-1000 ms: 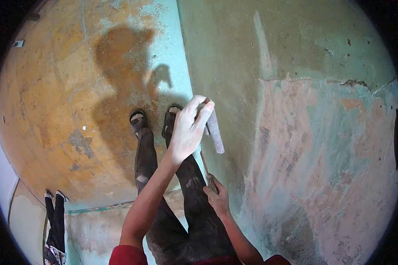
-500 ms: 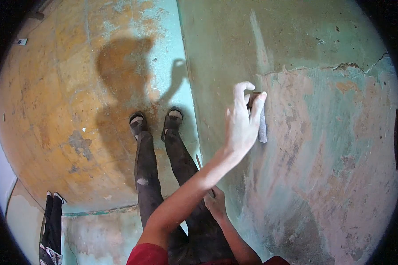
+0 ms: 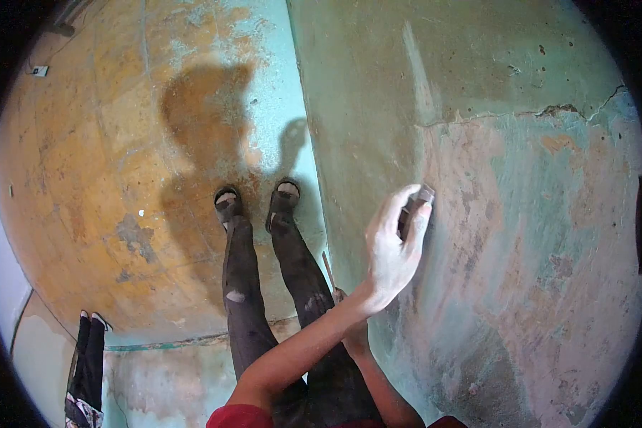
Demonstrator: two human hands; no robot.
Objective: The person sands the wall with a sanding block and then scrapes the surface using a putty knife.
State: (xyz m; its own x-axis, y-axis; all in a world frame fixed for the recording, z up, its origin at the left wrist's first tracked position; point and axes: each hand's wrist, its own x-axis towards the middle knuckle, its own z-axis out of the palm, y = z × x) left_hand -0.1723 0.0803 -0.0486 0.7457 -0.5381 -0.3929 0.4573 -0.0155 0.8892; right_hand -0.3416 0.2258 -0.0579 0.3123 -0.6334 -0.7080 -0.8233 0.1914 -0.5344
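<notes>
Reaching across to the wall on the right, my left hand (image 3: pixel 396 250) is closed around a scraper (image 3: pixel 426 192) with a dark grip and a grey metal edge. The scraper lies against the wall, and my fingers cover most of it. My right hand (image 3: pixel 351 339) is lower, close to my right leg and partly behind my left forearm. From it a thin brown stick-like tool (image 3: pixel 327 269) points up; its lower part is hidden.
The wall (image 3: pixel 521 235) has green paint, bare pinkish patches and a crack (image 3: pixel 563 109). My sandalled feet (image 3: pixel 285 200) stand on a worn yellow floor (image 3: pixel 121 171) near the wall's base. Another person's legs (image 3: pixel 87 364) show at lower left. A small white object (image 3: pixel 40 70) lies at upper left.
My left hand has moved down the wall with the scraper, and its fingers have closed further around it. My right hand stays low, now more covered by the left forearm.
</notes>
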